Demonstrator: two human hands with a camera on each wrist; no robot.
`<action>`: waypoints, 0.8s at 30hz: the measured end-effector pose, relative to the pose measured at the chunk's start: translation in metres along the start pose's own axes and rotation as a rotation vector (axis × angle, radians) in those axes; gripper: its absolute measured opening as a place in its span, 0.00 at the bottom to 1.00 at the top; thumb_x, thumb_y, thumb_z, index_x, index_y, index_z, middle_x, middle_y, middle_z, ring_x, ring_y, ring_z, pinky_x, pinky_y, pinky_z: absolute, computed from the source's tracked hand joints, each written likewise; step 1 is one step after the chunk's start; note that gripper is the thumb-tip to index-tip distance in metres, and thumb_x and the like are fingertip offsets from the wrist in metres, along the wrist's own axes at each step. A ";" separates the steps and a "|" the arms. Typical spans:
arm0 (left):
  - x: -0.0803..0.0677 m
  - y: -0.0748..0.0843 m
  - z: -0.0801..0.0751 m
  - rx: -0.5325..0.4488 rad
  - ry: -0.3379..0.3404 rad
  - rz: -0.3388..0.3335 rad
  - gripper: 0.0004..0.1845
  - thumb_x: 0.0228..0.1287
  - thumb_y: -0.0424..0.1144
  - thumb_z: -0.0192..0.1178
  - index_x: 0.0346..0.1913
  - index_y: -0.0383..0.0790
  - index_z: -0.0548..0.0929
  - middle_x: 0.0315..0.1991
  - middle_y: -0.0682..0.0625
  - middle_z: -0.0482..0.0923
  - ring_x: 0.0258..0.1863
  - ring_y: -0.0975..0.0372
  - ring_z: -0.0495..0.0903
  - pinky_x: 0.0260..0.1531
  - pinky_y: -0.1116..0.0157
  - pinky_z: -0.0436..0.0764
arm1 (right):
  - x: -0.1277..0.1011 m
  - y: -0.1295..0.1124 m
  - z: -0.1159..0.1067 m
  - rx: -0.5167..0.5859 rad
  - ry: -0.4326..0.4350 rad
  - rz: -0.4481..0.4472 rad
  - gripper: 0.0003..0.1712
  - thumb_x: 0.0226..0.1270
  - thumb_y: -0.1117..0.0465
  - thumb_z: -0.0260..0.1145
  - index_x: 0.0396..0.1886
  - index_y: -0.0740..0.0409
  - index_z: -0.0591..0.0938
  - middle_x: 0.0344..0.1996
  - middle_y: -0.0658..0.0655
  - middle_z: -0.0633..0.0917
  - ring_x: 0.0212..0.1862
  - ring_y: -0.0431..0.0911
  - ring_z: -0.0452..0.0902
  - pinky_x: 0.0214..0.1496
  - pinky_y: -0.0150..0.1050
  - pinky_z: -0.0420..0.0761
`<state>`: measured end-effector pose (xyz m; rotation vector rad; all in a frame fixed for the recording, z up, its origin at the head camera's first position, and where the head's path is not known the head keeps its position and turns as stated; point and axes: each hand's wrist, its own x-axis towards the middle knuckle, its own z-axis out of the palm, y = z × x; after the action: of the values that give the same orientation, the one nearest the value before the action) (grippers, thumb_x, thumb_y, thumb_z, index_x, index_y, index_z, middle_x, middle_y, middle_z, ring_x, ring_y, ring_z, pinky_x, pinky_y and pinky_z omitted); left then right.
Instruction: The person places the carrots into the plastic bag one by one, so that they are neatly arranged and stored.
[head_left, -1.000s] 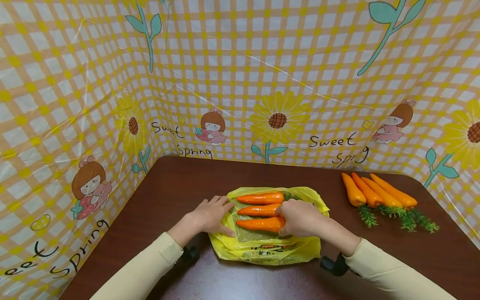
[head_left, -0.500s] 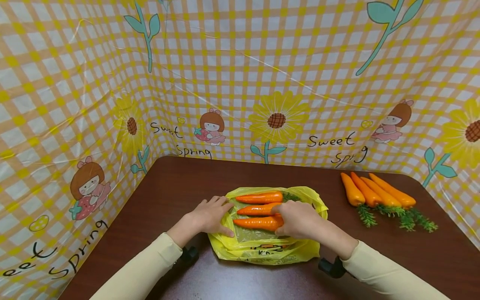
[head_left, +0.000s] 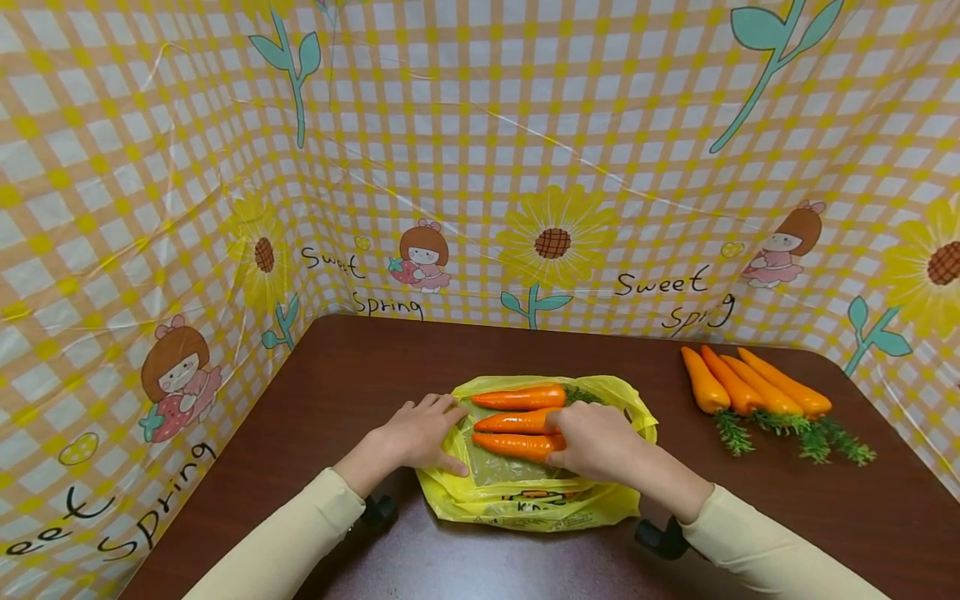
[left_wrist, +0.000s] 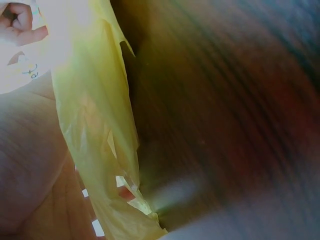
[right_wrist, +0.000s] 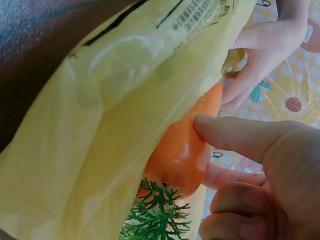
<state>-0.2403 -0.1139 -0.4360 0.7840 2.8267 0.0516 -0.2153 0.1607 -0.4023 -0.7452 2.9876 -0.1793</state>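
Observation:
In the head view a yellow plastic bag (head_left: pixel 525 508) lies spread on the table with three orange carrots in its opening. My left hand (head_left: pixel 420 433) holds the bag's left edge, thumb on the near side and fingers toward the far side. My right hand (head_left: pixel 600 442) grips the nearest carrot (head_left: pixel 517 447) at its thick end. The right wrist view shows thumb and a finger on either side of that carrot (right_wrist: pixel 180 155), above its green leaves (right_wrist: pixel 160 212). Beside it lie the middle carrot (head_left: pixel 513 421) and the far carrot (head_left: pixel 521 395), tips pointing left.
Several more carrots (head_left: pixel 757 387) lie together at the table's back right, leaves toward the front. The brown table (head_left: pixel 360 358) meets a yellow checked cloth (head_left: pixel 450 167) hung along its back and sides.
The nearest carrot has shifted: its tip now lies against the middle carrot and its body slants slightly. My right hand has moved a little to the left; my left hand stays put.

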 end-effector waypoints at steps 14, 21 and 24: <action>0.000 0.001 0.001 0.003 -0.013 -0.009 0.52 0.56 0.71 0.65 0.78 0.51 0.62 0.77 0.47 0.58 0.76 0.51 0.59 0.66 0.44 0.68 | 0.003 0.001 0.000 -0.003 0.005 0.009 0.17 0.55 0.53 0.79 0.43 0.51 0.89 0.30 0.48 0.85 0.25 0.41 0.72 0.22 0.39 0.69; 0.000 0.001 0.000 0.004 -0.011 -0.007 0.51 0.56 0.71 0.65 0.78 0.51 0.62 0.77 0.47 0.59 0.76 0.51 0.59 0.66 0.44 0.68 | 0.003 0.001 0.000 0.008 0.000 0.020 0.18 0.54 0.53 0.79 0.44 0.51 0.88 0.28 0.48 0.84 0.24 0.41 0.71 0.21 0.39 0.69; 0.000 0.000 0.000 -0.002 -0.007 -0.007 0.51 0.56 0.71 0.65 0.78 0.50 0.63 0.77 0.47 0.59 0.76 0.51 0.59 0.66 0.44 0.68 | 0.002 0.001 -0.002 0.014 -0.002 0.020 0.18 0.55 0.52 0.79 0.45 0.51 0.88 0.27 0.47 0.84 0.25 0.41 0.72 0.22 0.39 0.69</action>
<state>-0.2398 -0.1137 -0.4364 0.7719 2.8221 0.0496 -0.2179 0.1609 -0.4002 -0.7135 2.9871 -0.1979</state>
